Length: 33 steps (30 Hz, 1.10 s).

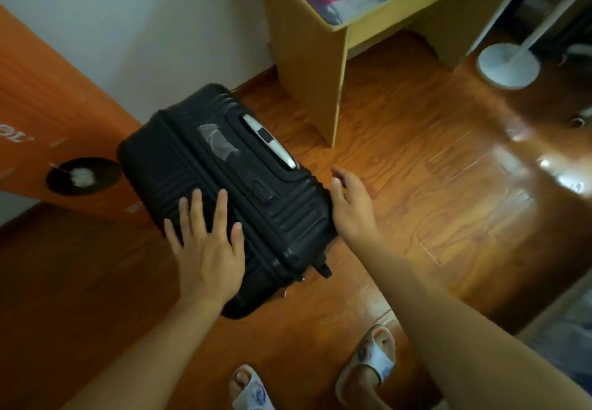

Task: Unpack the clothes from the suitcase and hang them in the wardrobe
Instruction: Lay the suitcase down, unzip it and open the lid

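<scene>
A black hard-shell suitcase (205, 169) lies closed on the wooden floor, with a silver pull handle (269, 142) on its top face. My left hand (208, 246) rests flat on the near part of the shell, fingers spread and straight. My right hand (350, 204) is at the suitcase's right side edge, fingers loosely extended, touching or just beside the shell. No clothes from inside the suitcase show. The wardrobe is not in view.
A yellow wooden desk (314, 57) stands behind the suitcase, with piled clothes under a clear cover on top. An orange panel (48, 114) leans at the left. A white round stand base (509, 65) sits at the right. My slippered feet (368, 364) are below.
</scene>
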Tool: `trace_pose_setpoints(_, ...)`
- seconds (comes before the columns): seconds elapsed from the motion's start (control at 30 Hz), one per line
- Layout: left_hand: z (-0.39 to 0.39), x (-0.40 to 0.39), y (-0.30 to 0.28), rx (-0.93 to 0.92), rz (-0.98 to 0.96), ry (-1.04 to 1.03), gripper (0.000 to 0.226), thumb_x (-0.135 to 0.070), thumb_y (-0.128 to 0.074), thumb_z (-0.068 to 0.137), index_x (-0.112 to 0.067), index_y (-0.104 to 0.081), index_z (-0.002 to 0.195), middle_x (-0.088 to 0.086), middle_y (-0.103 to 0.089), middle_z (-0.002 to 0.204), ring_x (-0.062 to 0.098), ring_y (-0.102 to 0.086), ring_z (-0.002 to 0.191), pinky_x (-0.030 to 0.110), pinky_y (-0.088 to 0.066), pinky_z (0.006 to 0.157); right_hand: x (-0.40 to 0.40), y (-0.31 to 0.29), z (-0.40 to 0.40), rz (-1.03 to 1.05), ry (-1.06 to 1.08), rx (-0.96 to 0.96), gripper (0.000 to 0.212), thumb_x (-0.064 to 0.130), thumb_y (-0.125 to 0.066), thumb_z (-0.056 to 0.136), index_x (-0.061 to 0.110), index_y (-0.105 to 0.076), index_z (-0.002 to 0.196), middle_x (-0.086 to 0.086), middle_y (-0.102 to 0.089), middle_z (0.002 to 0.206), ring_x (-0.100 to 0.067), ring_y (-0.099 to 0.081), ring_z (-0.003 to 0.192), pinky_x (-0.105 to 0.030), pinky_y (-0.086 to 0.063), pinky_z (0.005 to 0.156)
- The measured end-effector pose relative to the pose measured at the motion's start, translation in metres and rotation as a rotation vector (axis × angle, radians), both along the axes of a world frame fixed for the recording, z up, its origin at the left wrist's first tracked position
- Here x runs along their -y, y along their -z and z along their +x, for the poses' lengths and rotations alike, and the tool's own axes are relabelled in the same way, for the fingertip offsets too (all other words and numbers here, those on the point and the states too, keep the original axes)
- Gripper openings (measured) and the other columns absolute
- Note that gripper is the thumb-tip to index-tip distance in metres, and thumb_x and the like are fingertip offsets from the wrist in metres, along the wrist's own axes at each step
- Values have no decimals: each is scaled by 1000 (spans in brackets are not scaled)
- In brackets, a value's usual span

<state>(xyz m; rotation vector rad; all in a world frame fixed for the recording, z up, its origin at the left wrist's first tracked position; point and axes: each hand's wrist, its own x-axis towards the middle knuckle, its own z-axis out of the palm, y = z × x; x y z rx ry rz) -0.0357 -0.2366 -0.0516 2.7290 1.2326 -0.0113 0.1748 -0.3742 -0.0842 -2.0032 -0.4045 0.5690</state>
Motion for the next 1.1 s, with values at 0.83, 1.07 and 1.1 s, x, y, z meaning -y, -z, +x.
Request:
trace_pose_setpoints(0.83, -2, 31, 12, -175, 140, 560, 115, -89, -38, 80, -22, 6, 162, 11, 5, 170, 31, 5, 156, 64, -15, 122, 58, 126, -164, 170, 302, -552, 16, 19, -62, 98, 21, -59, 82, 1, -65, 75, -9, -60, 61, -17, -45, 52)
trace_pose_setpoints(1.07, -5, 30, 15, -161, 159, 579, 115, -87, -37, 79, -21, 7, 162, 10, 5, 170, 29, 4, 157, 61, -13, 123, 43, 226, -156, -174, 472, -667, 21, 25, -71, 92, 19, -63, 73, -6, -69, 82, -25, -67, 77, -33, -55, 66)
trace_pose_setpoints(1.1, -6, 29, 14, -159, 167, 575, 115, -87, -37, 79, -21, 8, 162, 9, 6, 170, 29, 5, 157, 60, -13, 123, 39, 237, -155, -188, 500, -730, 20, 27, -72, 90, 17, -65, 74, -9, -71, 85, -28, -68, 79, -36, -58, 69)
